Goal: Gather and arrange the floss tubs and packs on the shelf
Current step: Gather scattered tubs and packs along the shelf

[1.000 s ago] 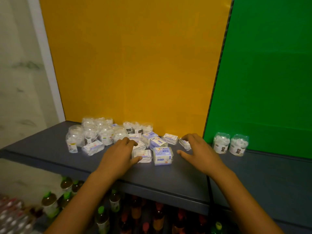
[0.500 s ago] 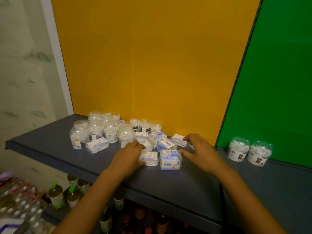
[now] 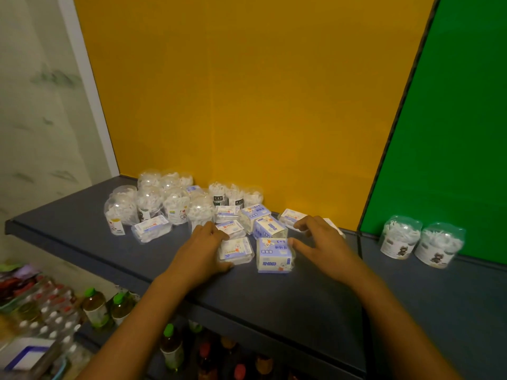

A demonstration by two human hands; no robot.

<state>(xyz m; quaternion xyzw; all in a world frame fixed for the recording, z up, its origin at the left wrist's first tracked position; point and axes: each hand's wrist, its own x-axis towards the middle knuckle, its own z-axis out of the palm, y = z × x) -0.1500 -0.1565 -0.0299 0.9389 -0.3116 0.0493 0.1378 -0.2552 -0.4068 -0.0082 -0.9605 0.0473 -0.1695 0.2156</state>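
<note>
Several clear floss tubs (image 3: 153, 204) stand clustered at the back left of the dark grey shelf (image 3: 274, 297). In front of them lie several blue-and-white floss packs. My left hand (image 3: 203, 250) rests against the left side of a flat pack (image 3: 238, 249), its fingertips reaching a pack behind it (image 3: 231, 227). My right hand (image 3: 323, 242) arches over the shelf. Its thumb touches a boxy pack (image 3: 274, 256) and its fingertips meet a flat pack by the wall (image 3: 290, 215). Neither hand lifts anything. Two more tubs (image 3: 400, 237) (image 3: 439, 246) stand apart at the right.
A yellow panel (image 3: 233, 105) and a green panel (image 3: 452, 133) back the shelf. A seam (image 3: 359, 248) splits the shelf between them. Below the front edge stand bottles with green caps (image 3: 94, 308) and other bottled goods. A pale wall is at the left.
The view has swung left and closer. Both hands have stayed at the packs, and the packs between them sit slightly closer together.
</note>
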